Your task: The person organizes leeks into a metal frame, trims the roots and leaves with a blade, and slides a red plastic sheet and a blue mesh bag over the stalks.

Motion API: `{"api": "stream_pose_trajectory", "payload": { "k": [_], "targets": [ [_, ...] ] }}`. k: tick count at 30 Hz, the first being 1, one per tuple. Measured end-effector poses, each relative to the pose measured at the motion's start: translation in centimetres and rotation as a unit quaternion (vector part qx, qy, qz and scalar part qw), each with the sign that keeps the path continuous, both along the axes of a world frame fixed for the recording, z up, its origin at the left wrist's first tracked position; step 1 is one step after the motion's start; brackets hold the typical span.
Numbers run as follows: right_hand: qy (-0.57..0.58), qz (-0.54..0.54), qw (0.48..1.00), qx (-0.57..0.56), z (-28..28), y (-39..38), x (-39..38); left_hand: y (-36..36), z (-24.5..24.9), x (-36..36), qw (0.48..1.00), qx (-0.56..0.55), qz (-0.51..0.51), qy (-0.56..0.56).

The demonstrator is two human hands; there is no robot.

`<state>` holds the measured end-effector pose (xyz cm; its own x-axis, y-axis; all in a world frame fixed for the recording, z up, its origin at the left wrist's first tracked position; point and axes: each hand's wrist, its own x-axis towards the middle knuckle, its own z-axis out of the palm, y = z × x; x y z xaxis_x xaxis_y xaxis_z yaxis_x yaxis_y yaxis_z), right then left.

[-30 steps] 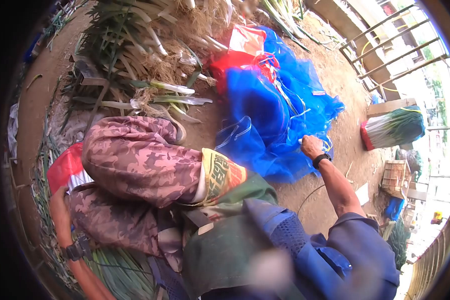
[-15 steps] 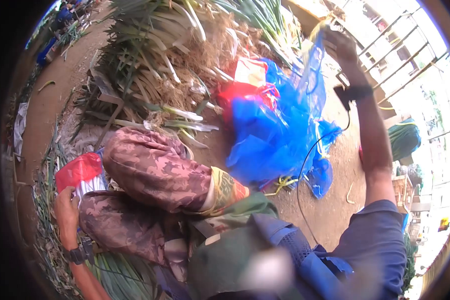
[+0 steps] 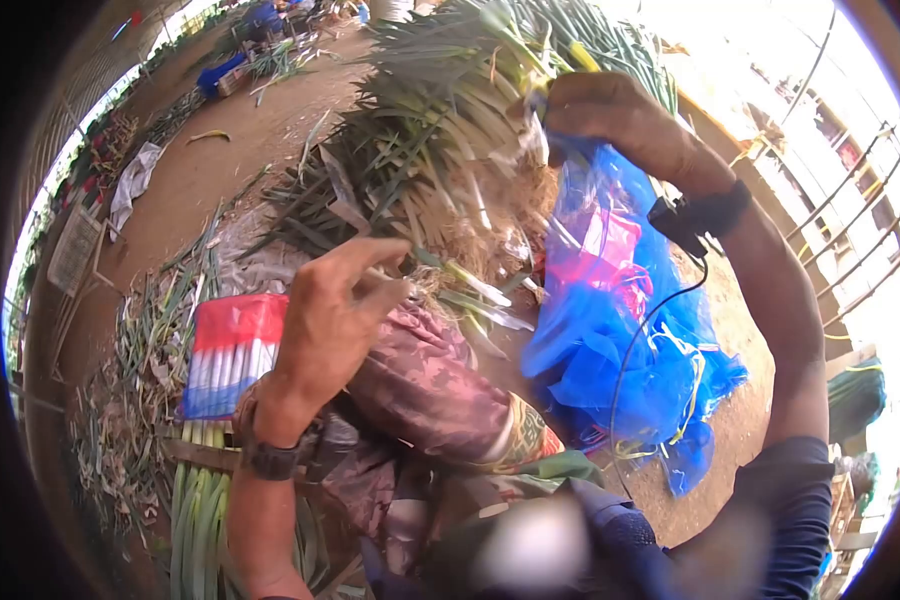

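Observation:
My right hand (image 3: 615, 115) is closed around the gathered top of a blue mesh bag (image 3: 595, 350), which hangs and spreads down to the ground. Red and pink plastic (image 3: 610, 250) shows through the mesh. My left hand (image 3: 335, 310) is raised above my knee, fingers curved and apart, with nothing visible between them. Below it to the left lies a bundle of leeks (image 3: 205, 480), its white stalks wrapped in red, clear and blue plastic (image 3: 235, 345). A large pile of loose leeks (image 3: 460, 130), roots showing, rises in front of me.
My bent knee in patterned trousers (image 3: 440, 380) sits between the wrapped bundle and the mesh bag. A black cable (image 3: 635, 340) runs from my right wrist. Leaf scraps (image 3: 135, 420) litter the ground at left. A fence of poles (image 3: 860, 220) stands at right.
My left hand has left the wrapped bundle and risen to the right. My right hand has drawn the mesh bag's top toward the leek pile. The view has turned as well.

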<state>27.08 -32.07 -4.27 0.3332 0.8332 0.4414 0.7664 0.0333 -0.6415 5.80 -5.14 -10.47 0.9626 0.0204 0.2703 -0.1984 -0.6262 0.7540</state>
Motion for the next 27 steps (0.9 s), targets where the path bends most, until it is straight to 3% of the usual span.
{"api": "stream_pose_trajectory", "payload": {
  "k": [1,2,3,5,6,9,11,13,15,16,17,18,19,20,23,25,27],
  "targets": [
    [-0.124,0.028,0.992,-0.019,-0.6,0.3,0.4,-0.6,-0.2,0.5,1.0,0.002,0.005,0.003],
    [0.005,0.031,0.999,-0.024,-1.3,0.9,-0.3,-1.2,-0.4,0.8,0.997,-0.071,-0.015,0.007],
    [0.009,0.034,0.999,-0.024,-1.5,1.3,-1.0,-1.6,-0.8,1.1,0.989,-0.143,-0.036,0.011],
    [0.181,0.004,0.968,-0.176,-0.9,2.2,-2.1,-2.2,-1.1,2.0,0.987,-0.154,-0.046,-0.012],
    [0.231,0.031,0.956,-0.177,-1.7,2.7,-2.0,-2.4,-1.3,2.4,0.984,-0.166,-0.06,-0.037],
    [0.179,0.067,0.952,-0.237,-2.6,3.7,-2.4,-2.9,-2.1,4.5,0.97,-0.203,-0.127,-0.03],
    [0.212,0.082,0.949,-0.219,-3.1,4.3,-2.6,-3.1,-2.7,5.8,0.97,-0.217,-0.111,-0.004],
    [0.153,0.1,0.961,-0.206,-3.0,4.4,-2.7,-2.6,-3.4,6.8,0.963,-0.187,-0.145,0.129],
    [0.138,0.057,0.973,-0.174,-3.2,4.1,-3.5,-2.6,-3.8,6.5,0.973,-0.193,-0.091,0.093],
    [0.117,0.013,0.983,-0.143,-3.3,4.0,-3.7,-1.8,-4.0,6.7,0.997,-0.061,-0.044,-0.023],
    [0.118,0.016,0.983,-0.14,-3.9,4.0,-3.2,-0.7,-4.1,6.8,0.987,0.075,0.002,-0.141],
    [0.024,-0.007,0.988,-0.152,-4.8,3.7,-2.3,0.8,-4.1,7.2,0.956,0.198,0.057,-0.21],
    [-0.069,-0.032,0.984,-0.161,-5.2,3.5,-1.7,2.0,-2.8,6.8,0.938,0.26,0.105,-0.202],
    [-0.097,-0.056,0.967,-0.229,-4.3,3.4,-1.6,3.0,-1.3,6.1,0.921,0.292,0.133,-0.222],
    [-0.153,-0.098,0.957,-0.225,-3.7,2.8,-1.9,7.1,1.8,2.6,0.882,0.329,0.226,-0.251],
    [-0.178,-0.075,0.969,-0.154,-5.4,2.5,-2.2,10.2,2.6,-0.1,0.84,0.357,0.243,-0.328],
    [-0.259,-0.111,0.954,-0.102,-6.7,2.2,-3.7,12.4,2.1,-3.5,0.82,0.413,0.268,-0.291]
  ]
}}
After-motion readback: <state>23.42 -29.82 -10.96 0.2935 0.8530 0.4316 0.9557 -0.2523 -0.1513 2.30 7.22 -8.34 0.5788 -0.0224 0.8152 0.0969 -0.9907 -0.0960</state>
